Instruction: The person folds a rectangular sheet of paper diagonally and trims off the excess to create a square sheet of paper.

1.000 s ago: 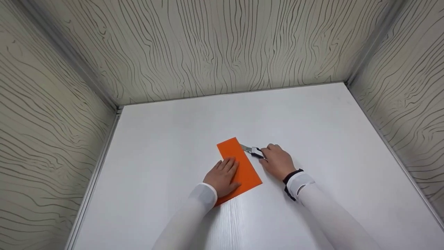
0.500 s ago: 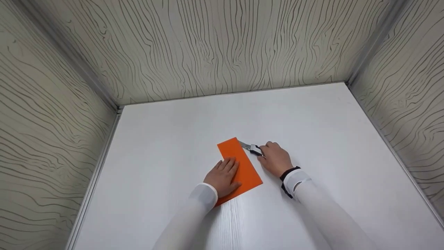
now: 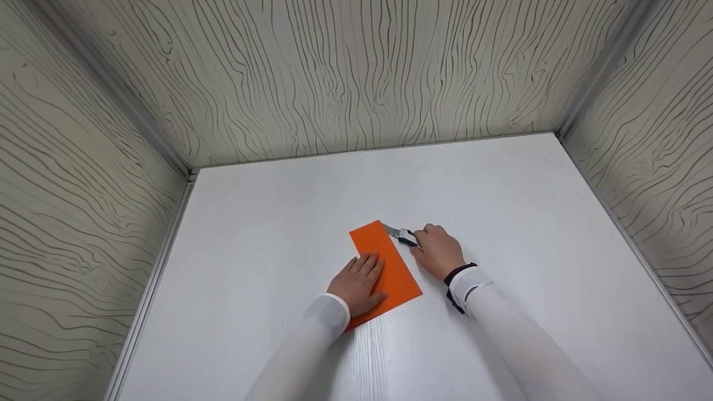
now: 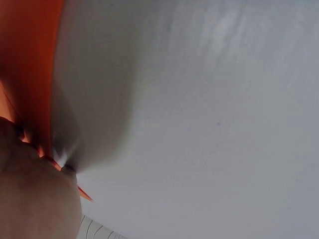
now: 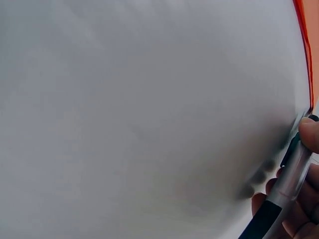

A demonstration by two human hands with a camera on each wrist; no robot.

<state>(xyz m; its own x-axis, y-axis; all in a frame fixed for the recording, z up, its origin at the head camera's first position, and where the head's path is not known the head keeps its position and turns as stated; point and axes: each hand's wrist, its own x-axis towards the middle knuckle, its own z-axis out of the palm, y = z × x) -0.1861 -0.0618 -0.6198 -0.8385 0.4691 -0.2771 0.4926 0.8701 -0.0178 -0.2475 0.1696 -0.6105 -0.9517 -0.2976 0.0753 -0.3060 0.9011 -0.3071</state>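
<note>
A folded sheet of orange paper (image 3: 398, 273) lies slantwise on the white table. My left hand (image 3: 356, 284) rests flat on it, fingers spread slightly over its left part. My right hand (image 3: 442, 253) grips a utility knife (image 3: 407, 238) with a black-and-white handle. Its extended blade reaches the paper's right edge near the far corner; whether the tip is inside the fold is too small to tell. In the right wrist view, fingers and thumb wrap the knife handle (image 5: 291, 184) close to the layered paper edge (image 5: 305, 45). The left wrist view shows the paper's near edge slightly raised.
The white tabletop (image 3: 267, 223) extends on all sides of the paper. Wood-patterned panels (image 3: 356, 72) stand behind it and at both sides, with grey metal strips (image 3: 128, 106) at the corners.
My right hand has shifted a little left and away from me, bringing the knife blade along the paper's edge toward its far corner. The left hand and paper stay nearly still.
</note>
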